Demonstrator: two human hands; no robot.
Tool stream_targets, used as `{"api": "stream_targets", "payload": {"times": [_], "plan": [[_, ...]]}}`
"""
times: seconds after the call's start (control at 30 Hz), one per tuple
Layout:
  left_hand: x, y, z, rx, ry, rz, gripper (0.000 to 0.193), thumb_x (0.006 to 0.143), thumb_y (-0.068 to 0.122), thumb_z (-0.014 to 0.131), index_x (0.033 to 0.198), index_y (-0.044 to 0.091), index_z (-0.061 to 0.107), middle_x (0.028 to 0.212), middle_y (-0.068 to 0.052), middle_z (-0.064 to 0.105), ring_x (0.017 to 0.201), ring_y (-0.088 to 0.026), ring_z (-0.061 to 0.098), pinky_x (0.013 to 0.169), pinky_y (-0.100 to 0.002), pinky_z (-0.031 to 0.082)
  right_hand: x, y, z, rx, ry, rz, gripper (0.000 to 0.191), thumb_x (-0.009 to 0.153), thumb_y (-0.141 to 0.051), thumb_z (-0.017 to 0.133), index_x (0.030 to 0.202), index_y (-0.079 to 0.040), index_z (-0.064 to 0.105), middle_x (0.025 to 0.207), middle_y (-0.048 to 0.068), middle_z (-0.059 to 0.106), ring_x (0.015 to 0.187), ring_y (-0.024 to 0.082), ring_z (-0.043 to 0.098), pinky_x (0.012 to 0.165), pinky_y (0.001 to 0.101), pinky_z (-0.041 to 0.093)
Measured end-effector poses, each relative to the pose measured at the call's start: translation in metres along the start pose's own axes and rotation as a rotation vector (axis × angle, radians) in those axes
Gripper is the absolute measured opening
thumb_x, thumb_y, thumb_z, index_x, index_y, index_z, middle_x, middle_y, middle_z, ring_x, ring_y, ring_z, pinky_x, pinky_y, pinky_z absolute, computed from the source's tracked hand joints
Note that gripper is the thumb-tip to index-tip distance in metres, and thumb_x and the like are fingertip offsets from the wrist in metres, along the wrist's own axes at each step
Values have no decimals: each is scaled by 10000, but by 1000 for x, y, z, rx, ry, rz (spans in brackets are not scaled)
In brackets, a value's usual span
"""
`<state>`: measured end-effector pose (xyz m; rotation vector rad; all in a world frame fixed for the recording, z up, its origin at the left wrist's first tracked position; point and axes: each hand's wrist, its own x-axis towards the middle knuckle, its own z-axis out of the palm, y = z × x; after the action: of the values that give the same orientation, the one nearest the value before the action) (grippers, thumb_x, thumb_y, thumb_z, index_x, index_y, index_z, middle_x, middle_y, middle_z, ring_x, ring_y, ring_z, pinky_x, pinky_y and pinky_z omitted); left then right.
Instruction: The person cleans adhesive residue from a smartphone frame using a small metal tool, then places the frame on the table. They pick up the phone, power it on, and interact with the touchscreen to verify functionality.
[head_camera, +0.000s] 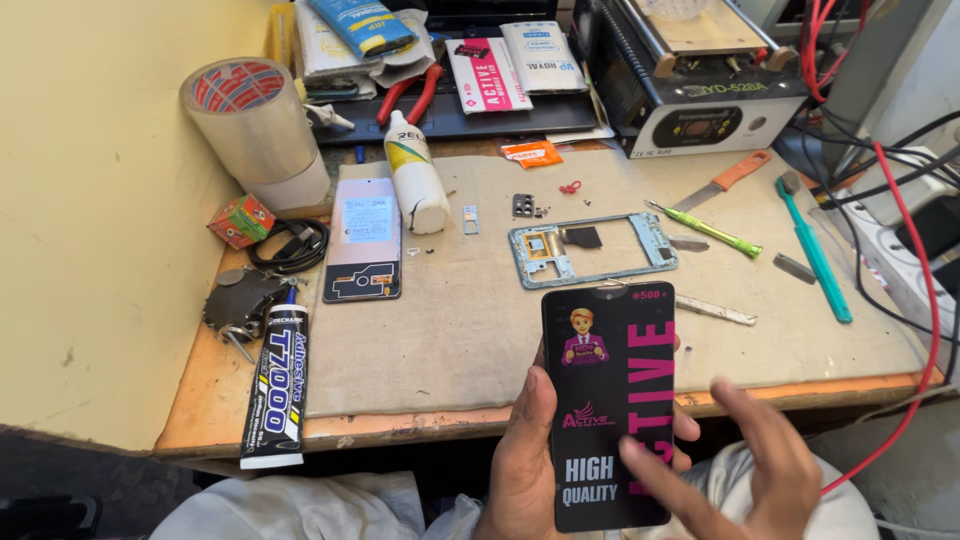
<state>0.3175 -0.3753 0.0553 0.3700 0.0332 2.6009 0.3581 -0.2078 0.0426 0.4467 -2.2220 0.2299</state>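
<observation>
Screen panel, black, flat and rectangular, with a printed pink-and-white protective film on its face (610, 400), is held upright in front of the near edge of the wooden workbench (190, 400). It is clasped by the left hand (525, 470), whose thumb lies along the panel's left edge while fingertips show past its right edge. The right hand (760, 465) is spread loose and grasps nothing; one fingertip rests on the film near the panel's lower right corner.

The panel is judged light, thin and stiff, yet brittle: bending or a knock on a corner would likely crack it. The film looks glossy and therefore slippery. A hold by the long edges, as shown, is judged safest, with no pressure put on the face.

Just beyond the panel's top edge, a pale blue metal phone frame (592, 250) lies on the grey cloth mat (450, 330). Farther left of the panel lies a phone back cover with a white label (364, 240), and beside that a white plastic squeeze bottle (414, 175). A black adhesive tube with white and yellow print (278, 385) lies well to the panel's left, at the bench edge. A roll of clear packing tape (250, 115) stands far up and left. To the panel's upper right, a green-handled screwdriver (705, 228), a teal-handled tool (815, 245) and flat metal tweezers (715, 310) are laid out. A dark heating station (700, 90) stands at the back.
</observation>
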Motion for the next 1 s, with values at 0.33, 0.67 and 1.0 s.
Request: {"api": "stream_targets", "payload": {"times": [0.33, 0.67, 1.0], "plan": [[-3, -7, -2, 98, 56, -36, 759, 1069, 559, 420, 1564, -12, 363, 1219, -300, 597, 1061, -303, 698, 899, -383, 619, 4, 12, -16, 114, -140, 106, 281, 877, -400, 630, 1121, -327, 749, 1314, 213, 577, 1245, 349, 572, 1020, 453, 489], [-7, -5, -8, 7, 65, -109, 789, 1057, 618, 389, 1578, 26, 387, 1234, -279, 658, 1098, -309, 711, 921, -373, 627, -8, -4, -4, 178, -83, 118, 487, 1046, -590, 406, 1257, -261, 695, 1411, 252, 481, 1321, 385, 457, 1137, 526, 364], [-4, -4, -4, 91, 69, -69, 827, 1069, 607, 420, 1588, -36, 413, 1221, -260, 658, 1083, -297, 718, 954, -386, 625, 14, 12, -21, 186, -185, -19, 583, 951, -710, 430, 1216, -292, 737, 1324, 234, 549, 1212, 346, 589, 998, 463, 479]]}}
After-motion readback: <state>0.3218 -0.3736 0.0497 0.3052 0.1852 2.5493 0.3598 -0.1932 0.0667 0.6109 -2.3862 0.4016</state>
